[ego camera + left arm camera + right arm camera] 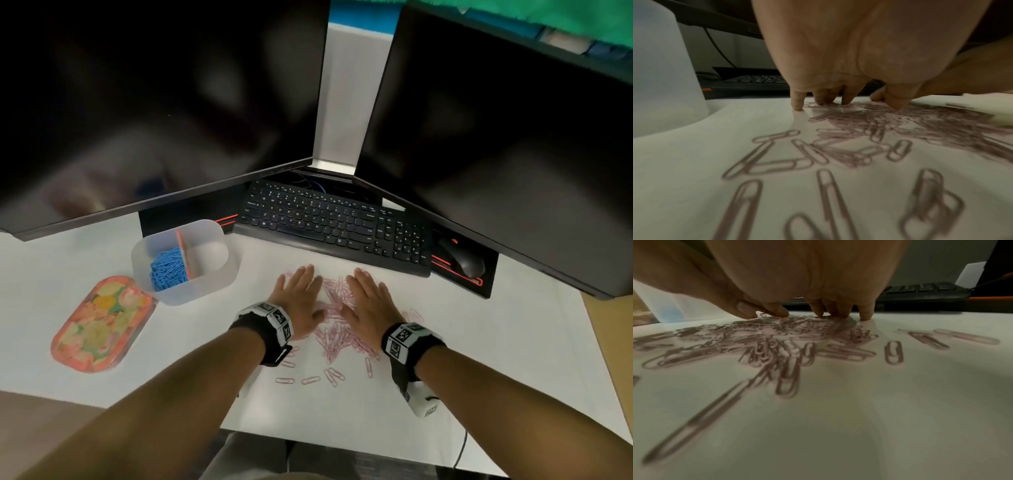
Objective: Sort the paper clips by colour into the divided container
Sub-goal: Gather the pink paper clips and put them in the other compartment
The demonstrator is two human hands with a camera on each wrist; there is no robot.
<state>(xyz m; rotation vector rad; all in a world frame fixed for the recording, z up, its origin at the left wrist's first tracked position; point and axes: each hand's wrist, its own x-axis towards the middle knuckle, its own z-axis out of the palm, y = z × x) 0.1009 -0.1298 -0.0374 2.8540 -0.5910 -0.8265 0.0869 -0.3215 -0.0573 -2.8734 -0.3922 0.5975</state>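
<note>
A loose heap of pink paper clips [337,318] lies on the white desk between my two hands. My left hand [298,297] rests flat on the heap's left side, fingers straight, their tips touching the desk [797,107]. On the right side my right hand [370,300] lies the same way, fingertips [865,316] down among the clips [777,337]. Neither hand holds a clip. To the left stands the translucent divided container [214,278] with an orange divider. Blue paper clips [168,270] fill its left compartment. The right compartment looks empty.
A black keyboard [337,226] lies just beyond my fingertips, under two dark monitors [154,102]. A mouse [466,260] sits at the right. An orange floral lid [102,323] lies left of the container. Stray pink clips [310,379] are scattered toward the near desk edge.
</note>
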